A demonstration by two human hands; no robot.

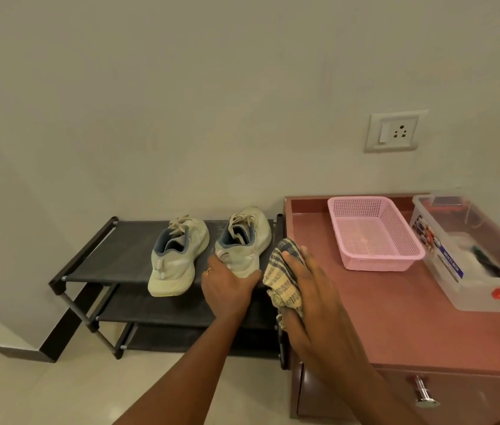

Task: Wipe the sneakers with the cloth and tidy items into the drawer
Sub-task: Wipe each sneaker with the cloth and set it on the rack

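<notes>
Two pale cream sneakers stand on the top shelf of a black shoe rack [113, 256]. The left sneaker [178, 256] is untouched. My left hand [227, 286] grips the heel of the right sneaker [247, 237], thumb on one side and fingers on the other. Just right of that shoe, my right hand [310, 286] holds a checked blue-and-cream cloth [282, 280], which hangs from the palm near the shoe's side. Below my right arm is the front of the drawer [457, 394] with its chrome knob [423, 392], closed.
A reddish cabinet top [396, 317] adjoins the rack on the right. On it stand a pink mesh basket [374, 234] and a clear plastic box [472, 250] with an orange handle, holding small items. A wall socket [394, 131] sits above. The lower rack shelves hold nothing visible.
</notes>
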